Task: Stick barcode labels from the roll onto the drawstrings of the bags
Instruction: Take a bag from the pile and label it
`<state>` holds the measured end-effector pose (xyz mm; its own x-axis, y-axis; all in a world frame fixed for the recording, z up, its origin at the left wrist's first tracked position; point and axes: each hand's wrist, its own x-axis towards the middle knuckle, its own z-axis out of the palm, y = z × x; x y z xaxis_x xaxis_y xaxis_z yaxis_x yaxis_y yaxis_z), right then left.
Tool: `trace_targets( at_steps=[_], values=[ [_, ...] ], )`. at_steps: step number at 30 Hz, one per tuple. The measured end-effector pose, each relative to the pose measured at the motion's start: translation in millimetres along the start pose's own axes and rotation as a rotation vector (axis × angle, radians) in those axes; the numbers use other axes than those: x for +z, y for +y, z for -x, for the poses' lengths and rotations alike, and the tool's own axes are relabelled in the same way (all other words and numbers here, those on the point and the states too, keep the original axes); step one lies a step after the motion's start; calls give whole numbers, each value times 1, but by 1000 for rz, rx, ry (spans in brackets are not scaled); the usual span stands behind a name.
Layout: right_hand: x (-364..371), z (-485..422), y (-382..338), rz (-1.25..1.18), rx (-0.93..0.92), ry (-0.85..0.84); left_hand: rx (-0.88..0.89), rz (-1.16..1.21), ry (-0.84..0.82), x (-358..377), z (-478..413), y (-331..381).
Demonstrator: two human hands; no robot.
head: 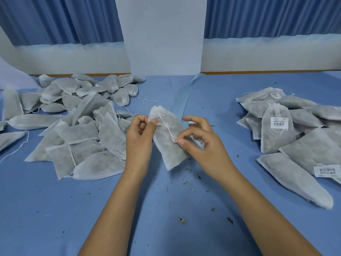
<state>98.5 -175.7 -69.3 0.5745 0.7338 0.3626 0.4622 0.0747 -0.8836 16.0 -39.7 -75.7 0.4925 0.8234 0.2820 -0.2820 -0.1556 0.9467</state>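
– Left of the hands?
– A slumped heap point(73, 126) of gauzy, unlabelled pouches. The left hand point(140, 139) pinches the top edge of a flat, tapered bag point(170, 150); the right hand point(206, 145) pinches its thin drawstring point(166, 125).
– Further right?
– A labelled pile point(295, 130), well apart. Leaf-flecked blue cloth point(55, 209) spreads below both hands.

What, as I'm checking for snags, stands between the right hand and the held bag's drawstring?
Nothing visible. The right hand pinches the drawstring end, atop the bag that the left hand grips.
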Motion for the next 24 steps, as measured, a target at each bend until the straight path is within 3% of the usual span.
trace_targets(
  at_steps=[3, 7, 10, 13, 17, 19, 21, 24],
  values=[
    [0, -1, 3, -167, 103, -68, 34, 13, 3, 1, 1, -1],
    [0, -3, 8, -181, 105, 33, 96, 10, -24, 0, 3, 1],
    [-2, -5, 11, -202, 100, 108, 151, -92, -205, 2, 5, 3],
    [0, -5, 12, -123, 69, 111, 74, -122, -341, 8, 9, 2],
    [0, -6, 11, -41, 29, 58, 16, -148, -219, 7, 9, -2],
    [-9, -11, 17, 129, 19, 177, 64, -173, -90, 3, 5, -3],
    [-22, -16, 26, 369, 106, 264, 160, -263, 61, -1, 1, -4],
    [-32, -16, 35, 522, 307, 178, 299, -389, 149, -1, 0, -6]
  ],
)
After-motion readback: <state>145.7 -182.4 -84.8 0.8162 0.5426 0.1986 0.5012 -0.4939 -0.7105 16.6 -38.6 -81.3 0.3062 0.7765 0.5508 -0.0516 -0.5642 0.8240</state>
